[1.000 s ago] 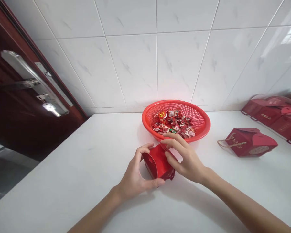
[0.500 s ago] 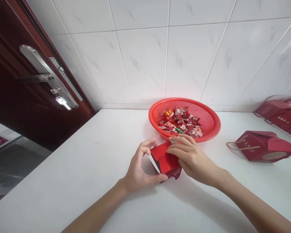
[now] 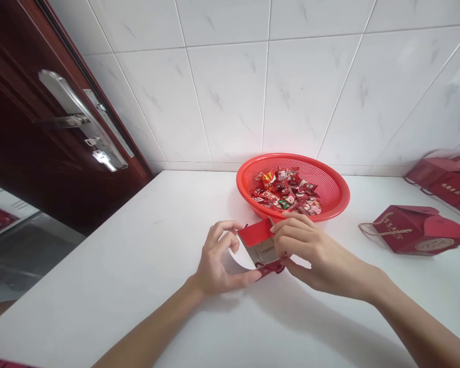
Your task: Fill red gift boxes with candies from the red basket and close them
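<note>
Two hands hold an open red cardboard gift box on the white tabletop: the left hand spans its left end between thumb and curled fingers; the right hand, fingers bunched, pinches its right edge. Overpulling could crease the card. Just beyond, a knock could spill wrapped candies from the red plastic colander.

Open box: bright red top flap, dk red outside, greyish-beige inside; side flap white. Basket: bright red w/ fine mesh pattern. Wrapped sweets: mostly red w/ bits of gold, white, pink & 1 green. Box at R: dk red w/ gold lettering, pale round patch. Desk: white. Wall tiles: white, faint grey veins. Door: dk reddish-brown.
</note>
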A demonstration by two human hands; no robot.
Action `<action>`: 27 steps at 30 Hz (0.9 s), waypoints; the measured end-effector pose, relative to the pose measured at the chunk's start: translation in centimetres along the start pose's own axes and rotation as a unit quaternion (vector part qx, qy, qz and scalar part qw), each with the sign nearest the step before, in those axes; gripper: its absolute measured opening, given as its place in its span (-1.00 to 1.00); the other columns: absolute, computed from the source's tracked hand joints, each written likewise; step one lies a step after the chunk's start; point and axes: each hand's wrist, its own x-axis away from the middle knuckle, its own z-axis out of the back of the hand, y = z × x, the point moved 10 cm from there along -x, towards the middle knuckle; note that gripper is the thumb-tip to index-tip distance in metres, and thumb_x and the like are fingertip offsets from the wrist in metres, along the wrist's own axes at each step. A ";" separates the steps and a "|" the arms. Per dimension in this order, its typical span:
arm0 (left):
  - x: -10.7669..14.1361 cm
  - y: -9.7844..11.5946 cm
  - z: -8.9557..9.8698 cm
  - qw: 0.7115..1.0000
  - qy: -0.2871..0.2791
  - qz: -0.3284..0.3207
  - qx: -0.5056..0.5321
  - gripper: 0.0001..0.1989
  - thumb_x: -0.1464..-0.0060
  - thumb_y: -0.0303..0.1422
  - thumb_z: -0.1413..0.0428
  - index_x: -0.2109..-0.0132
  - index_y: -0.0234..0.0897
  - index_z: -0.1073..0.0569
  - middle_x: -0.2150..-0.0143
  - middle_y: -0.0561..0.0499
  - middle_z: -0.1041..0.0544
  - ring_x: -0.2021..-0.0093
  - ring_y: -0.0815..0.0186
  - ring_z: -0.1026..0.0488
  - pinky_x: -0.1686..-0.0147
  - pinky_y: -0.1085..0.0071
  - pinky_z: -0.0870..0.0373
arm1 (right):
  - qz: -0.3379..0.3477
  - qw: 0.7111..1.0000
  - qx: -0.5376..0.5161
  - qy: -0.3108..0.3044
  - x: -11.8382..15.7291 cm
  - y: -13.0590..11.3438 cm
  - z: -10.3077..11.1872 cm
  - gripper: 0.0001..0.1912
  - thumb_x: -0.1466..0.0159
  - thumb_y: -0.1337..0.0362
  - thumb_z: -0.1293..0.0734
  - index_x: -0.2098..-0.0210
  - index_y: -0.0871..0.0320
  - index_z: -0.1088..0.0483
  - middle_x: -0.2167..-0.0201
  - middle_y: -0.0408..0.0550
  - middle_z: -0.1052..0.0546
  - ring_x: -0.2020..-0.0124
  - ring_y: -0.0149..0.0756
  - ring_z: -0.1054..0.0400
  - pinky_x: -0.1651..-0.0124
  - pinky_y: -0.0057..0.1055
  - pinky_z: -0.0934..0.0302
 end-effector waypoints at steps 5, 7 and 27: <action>-0.2 -0.6 -0.5 0.996 -0.046 0.071 0.005 -0.63 -0.28 -0.16 0.01 0.48 -0.16 -0.28 0.19 -0.10 -0.54 0.15 0.12 -0.46 0.06 0.08 -0.46 | 0.024 1.000 0.000 -0.007 -0.1 -0.7 0.3 -0.75 -0.44 0.14 -0.33 0.35 0.11 -0.41 0.33 -0.06 -0.51 0.21 -0.22 -0.42 -0.13 -0.10 -0.27; -0.4 -0.2 -0.6 0.997 -0.049 0.066 -0.002 -0.67 -0.25 -0.28 -0.05 0.50 -0.18 -0.29 0.21 -0.07 -0.53 0.16 0.15 -0.47 0.05 0.13 -0.44 | 0.026 1.000 -0.004 -0.005 -0.1 -0.7 0.6 -0.70 -0.49 0.20 -0.26 0.36 0.10 -0.45 0.35 -0.07 -0.53 0.20 -0.23 -0.44 -0.11 -0.12 -0.28; 0.4 3.6 -2.3 0.985 -0.103 -0.097 -0.097 -0.68 -0.27 -0.51 -0.01 0.04 -0.20 -0.63 -0.25 -0.23 -0.40 -0.17 0.05 -0.40 -0.15 0.04 -0.24 | -0.011 0.996 0.052 -0.066 0.5 -1.3 -0.4 -0.69 -0.39 0.52 -0.21 0.22 0.08 -0.54 0.19 -0.05 -0.62 -0.05 -0.14 -0.45 -0.33 0.05 -0.18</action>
